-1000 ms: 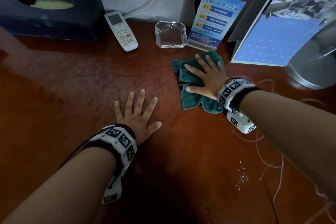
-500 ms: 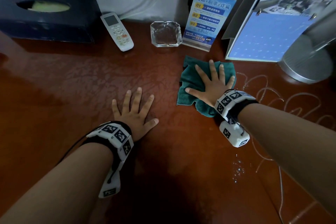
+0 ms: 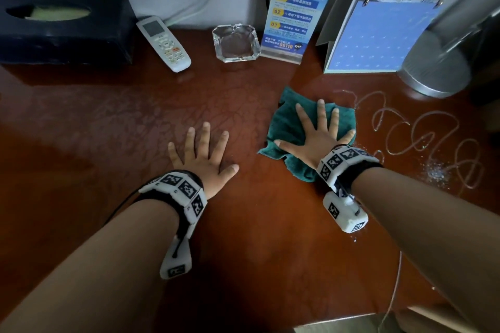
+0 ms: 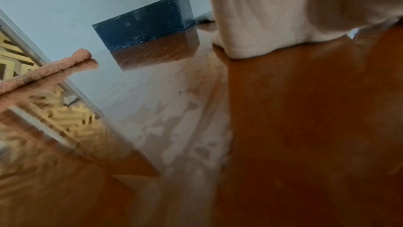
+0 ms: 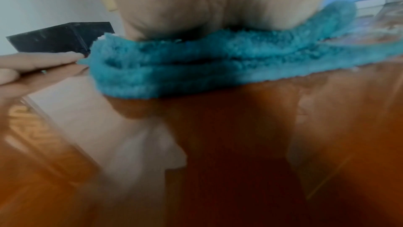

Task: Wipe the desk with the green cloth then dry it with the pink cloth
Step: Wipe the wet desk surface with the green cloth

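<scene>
The right hand (image 3: 319, 140), fingers spread wide, is pressing the plush, crumpled green cloth (image 3: 286, 127) flat on the glossy reddish desk (image 3: 257, 224), while the left hand (image 3: 203, 154) is lying splayed beside it.

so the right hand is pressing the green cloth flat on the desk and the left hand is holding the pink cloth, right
Not quite. The left hand holds nothing: it lies flat and open on the bare desk, as the head view shows. The right hand does press the green cloth flat.
</scene>
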A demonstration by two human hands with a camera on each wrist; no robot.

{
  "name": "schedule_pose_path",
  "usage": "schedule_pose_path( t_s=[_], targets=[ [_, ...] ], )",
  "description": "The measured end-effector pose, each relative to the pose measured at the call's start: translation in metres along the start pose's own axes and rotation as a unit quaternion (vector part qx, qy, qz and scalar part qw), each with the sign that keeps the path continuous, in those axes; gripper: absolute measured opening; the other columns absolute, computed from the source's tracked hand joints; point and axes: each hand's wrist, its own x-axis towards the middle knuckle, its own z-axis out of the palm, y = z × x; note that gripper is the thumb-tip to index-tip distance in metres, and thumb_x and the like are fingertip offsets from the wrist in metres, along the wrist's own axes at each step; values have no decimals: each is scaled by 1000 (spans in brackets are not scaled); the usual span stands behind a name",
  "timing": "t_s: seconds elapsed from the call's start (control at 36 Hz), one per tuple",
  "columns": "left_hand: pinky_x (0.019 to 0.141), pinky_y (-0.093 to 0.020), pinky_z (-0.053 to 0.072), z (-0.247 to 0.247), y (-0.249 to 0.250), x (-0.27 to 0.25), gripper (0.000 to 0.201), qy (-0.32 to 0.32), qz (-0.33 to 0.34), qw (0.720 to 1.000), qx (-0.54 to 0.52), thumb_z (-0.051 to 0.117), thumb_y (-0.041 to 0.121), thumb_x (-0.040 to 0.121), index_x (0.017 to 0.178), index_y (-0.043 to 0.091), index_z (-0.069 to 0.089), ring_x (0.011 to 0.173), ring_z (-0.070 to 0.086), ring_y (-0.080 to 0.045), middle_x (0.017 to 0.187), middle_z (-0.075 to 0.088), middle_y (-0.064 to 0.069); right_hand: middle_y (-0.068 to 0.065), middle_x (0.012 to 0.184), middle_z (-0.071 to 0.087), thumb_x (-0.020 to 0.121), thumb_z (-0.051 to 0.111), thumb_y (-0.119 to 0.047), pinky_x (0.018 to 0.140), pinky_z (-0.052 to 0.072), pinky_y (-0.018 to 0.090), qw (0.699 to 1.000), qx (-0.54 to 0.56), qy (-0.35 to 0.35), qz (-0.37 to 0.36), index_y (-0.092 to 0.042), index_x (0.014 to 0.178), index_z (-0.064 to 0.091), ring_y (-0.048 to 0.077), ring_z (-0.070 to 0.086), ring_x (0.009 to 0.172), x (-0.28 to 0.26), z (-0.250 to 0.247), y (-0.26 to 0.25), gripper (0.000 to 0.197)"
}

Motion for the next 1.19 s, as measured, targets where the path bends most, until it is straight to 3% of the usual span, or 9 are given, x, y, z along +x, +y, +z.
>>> schedule_pose_path(
  t_s=[0.56, 0.83, 1.06, 1.19],
  targets=[
    [108, -62, -10, 2, 3, -4, 70, 32, -4, 999, 7, 10, 68, 90, 142, 40, -27, 139, -29, -28, 149, -38, 1, -9, 152, -35, 64, 33, -93, 106, -9, 70, 999, 22, -2, 46, -55, 141, -18, 30, -29, 141, -50, 26, 3, 100],
    [110, -62, -7, 3, 7, -5, 71, 46, -24, 998, 19, 7, 70, 87, 140, 39, -30, 140, -28, -28, 149, -37, 1, -7, 150, -39, 59, 29, -95, 106, -8, 71, 999, 14, -15, 32, -54, 139, -23, 32, -31, 140, -80, 40, 10, 104],
    [106, -67, -9, 5, 27, -22, 70, 73, -65, 993, 64, 9, 62, 94, 144, 29, -27, 139, -29, -31, 151, -35, -5, -6, 149, -41, 60, 30, -95, 106, -7, 72, 1000, 7, -21, 17, -53, 140, -24, 32, -32, 139, -105, 52, 18, 106],
    [108, -64, -11, 25, 58, -49, 65, 102, 4, 994, 26, 9, 50, 98, 145, 22, -26, 139, -29, -28, 150, -35, -6, -5, 150, -40, 62, 31, -94, 106, -8, 72, 1000, 3, -22, 9, -51, 141, -24, 33, -32, 139, -121, 59, 22, 105]
  ],
)
